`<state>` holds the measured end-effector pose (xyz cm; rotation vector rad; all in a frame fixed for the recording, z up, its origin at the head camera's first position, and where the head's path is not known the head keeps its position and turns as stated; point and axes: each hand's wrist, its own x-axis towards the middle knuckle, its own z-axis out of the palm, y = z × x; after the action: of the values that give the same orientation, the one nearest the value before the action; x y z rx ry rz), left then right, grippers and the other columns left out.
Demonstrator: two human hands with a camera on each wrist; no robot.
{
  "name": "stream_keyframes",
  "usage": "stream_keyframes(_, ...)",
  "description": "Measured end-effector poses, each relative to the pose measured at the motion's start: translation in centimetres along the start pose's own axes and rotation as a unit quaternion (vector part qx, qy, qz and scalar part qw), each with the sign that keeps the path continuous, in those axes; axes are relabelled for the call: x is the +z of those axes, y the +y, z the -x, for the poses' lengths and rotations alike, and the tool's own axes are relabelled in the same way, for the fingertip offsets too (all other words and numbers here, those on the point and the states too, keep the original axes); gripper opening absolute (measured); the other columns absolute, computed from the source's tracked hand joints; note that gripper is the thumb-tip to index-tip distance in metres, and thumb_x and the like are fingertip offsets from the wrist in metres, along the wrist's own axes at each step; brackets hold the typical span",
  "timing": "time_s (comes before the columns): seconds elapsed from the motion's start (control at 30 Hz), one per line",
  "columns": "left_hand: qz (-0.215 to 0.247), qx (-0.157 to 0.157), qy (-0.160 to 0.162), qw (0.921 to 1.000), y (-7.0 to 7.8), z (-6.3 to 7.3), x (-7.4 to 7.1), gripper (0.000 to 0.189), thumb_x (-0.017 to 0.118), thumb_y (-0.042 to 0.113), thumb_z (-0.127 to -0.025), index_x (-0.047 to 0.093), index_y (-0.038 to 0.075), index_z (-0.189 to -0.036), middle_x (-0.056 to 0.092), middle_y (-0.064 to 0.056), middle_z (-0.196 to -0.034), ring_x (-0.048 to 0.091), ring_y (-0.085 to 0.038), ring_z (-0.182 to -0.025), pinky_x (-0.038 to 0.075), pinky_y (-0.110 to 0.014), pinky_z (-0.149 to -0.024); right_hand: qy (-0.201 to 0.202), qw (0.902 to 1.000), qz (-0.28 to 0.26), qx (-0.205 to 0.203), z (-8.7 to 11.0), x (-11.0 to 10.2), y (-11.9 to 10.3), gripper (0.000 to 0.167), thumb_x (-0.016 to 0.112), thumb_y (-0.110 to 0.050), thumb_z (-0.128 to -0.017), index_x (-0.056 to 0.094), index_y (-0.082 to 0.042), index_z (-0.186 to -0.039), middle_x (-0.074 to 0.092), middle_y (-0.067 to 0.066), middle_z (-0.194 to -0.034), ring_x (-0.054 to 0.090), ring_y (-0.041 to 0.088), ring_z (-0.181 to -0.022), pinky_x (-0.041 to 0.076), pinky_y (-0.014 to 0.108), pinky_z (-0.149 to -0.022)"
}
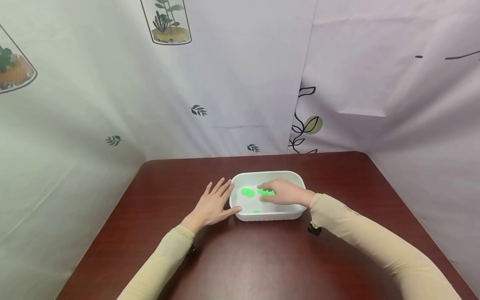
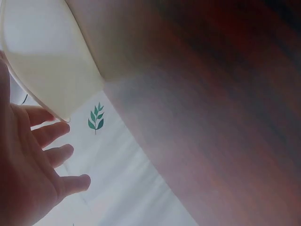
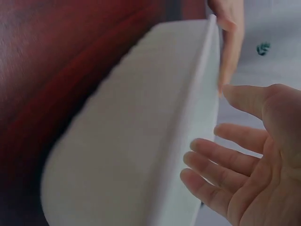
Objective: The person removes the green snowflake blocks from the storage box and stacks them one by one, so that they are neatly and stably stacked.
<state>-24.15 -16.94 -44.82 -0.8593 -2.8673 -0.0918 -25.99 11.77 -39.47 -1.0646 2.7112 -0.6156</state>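
Note:
A white rectangular plastic basin [image 1: 277, 216] with rounded corners sits on the table. Inside it lie several small bright green clumps [image 1: 247, 192], some of them half hidden under my right hand. My left hand [image 1: 211, 208] is spread at the basin's left end, fingertips and thumb right at the rim. In the left wrist view its fingers [image 2: 54, 134] are extended beside the pale wall. Over the basin's inside reaches my right hand [image 1: 285, 192], thumb apart from the fingers. The right wrist view shows those fingers [image 3: 225, 157] loosely extended with nothing between them.
The dark red-brown wooden table [image 1: 240, 258] extends around the basin, its far edge close behind it. White cloth [image 1: 240, 83] printed with leaves and jars hangs behind and at both sides. A small black device [image 1: 314, 229] shows under the right wrist.

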Motion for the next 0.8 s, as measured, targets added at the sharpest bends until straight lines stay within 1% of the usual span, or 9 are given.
stream_keyframes(0.13, -0.006, 0.003, 0.002, 1.0000, 0.0, 0.1, -0.1, 0.095, 0.041, 0.074, -0.095, 0.029, 0.006, -0.159, 0.032, -0.011, -0.163, 0.020, -0.028, -0.153, 0.020, -0.059, -0.119, -0.027, 0.9995, -0.017, 0.003, -0.5, 0.9, -0.4, 0.044, 0.068, -0.030, -0.097, 0.067, -0.001, -0.129, 0.071, 0.012, -0.121, 0.068, 0.027, -0.110, 0.054, 0.041, -0.092)
stream_keyframes(0.27, -0.015, 0.003, 0.008, 0.9999, 0.1, 0.3, 0.1, 0.096, 0.039, 0.076, -0.095, 0.029, 0.006, -0.159, 0.032, -0.010, -0.163, 0.021, -0.028, -0.152, 0.021, -0.058, -0.119, -0.048, 0.9986, -0.024, 0.003, -0.9, 1.9, -0.8, 0.039, 0.071, -0.028, -0.094, 0.070, -0.001, -0.123, 0.073, 0.008, -0.106, 0.069, 0.020, -0.095, 0.055, 0.036, -0.084)
stream_keyframes(0.37, -0.017, 0.007, 0.008, 0.9998, 0.2, 0.5, 0.4, 0.097, 0.037, 0.077, -0.094, 0.030, 0.005, -0.159, 0.033, -0.011, -0.162, 0.022, -0.028, -0.152, 0.022, -0.057, -0.118, -0.065, 0.9974, -0.032, -0.007, -1.2, 2.8, -0.9, 0.036, 0.072, -0.024, -0.092, 0.071, 0.000, -0.118, 0.073, 0.005, -0.095, 0.067, 0.014, -0.084, 0.054, 0.031, -0.077)
stream_keyframes(0.5, -0.014, 0.015, 0.010, 0.9997, 0.4, 0.7, 0.7, 0.098, 0.039, 0.076, -0.094, 0.031, 0.002, -0.157, 0.034, -0.015, -0.161, 0.024, -0.030, -0.151, 0.025, -0.058, -0.117, -0.085, 0.9956, -0.040, -0.007, -1.4, 3.6, -1.1, 0.031, 0.072, -0.016, -0.090, 0.072, 0.001, -0.116, 0.072, 0.004, -0.091, 0.065, 0.012, -0.081, 0.054, 0.028, -0.075)
stream_keyframes(0.67, -0.026, 0.018, 0.024, 0.9992, 0.3, 0.4, 0.4, 0.099, 0.044, 0.076, -0.093, 0.032, 0.000, -0.157, 0.035, -0.016, -0.160, 0.027, -0.030, -0.150, 0.026, -0.057, -0.117, -0.076, 0.9963, -0.038, 0.011, -2.3, 4.0, -1.2, 0.024, 0.074, -0.011, -0.087, 0.073, -0.003, -0.110, 0.069, 0.002, -0.089, 0.060, 0.012, -0.082, 0.051, 0.027, -0.077)
stream_keyframes(0.8, -0.027, 0.021, 0.010, 0.9994, 0.2, 0.3, 0.3, 0.102, 0.043, 0.077, -0.092, 0.029, 0.000, -0.157, 0.031, -0.015, -0.162, 0.025, -0.028, -0.151, 0.025, -0.056, -0.118, -0.083, 0.9949, -0.048, 0.033, -2.8, 4.4, -1.3, 0.018, 0.074, -0.009, -0.086, 0.072, -0.006, -0.104, 0.063, -0.002, -0.083, 0.055, 0.009, -0.077, 0.049, 0.026, -0.073)
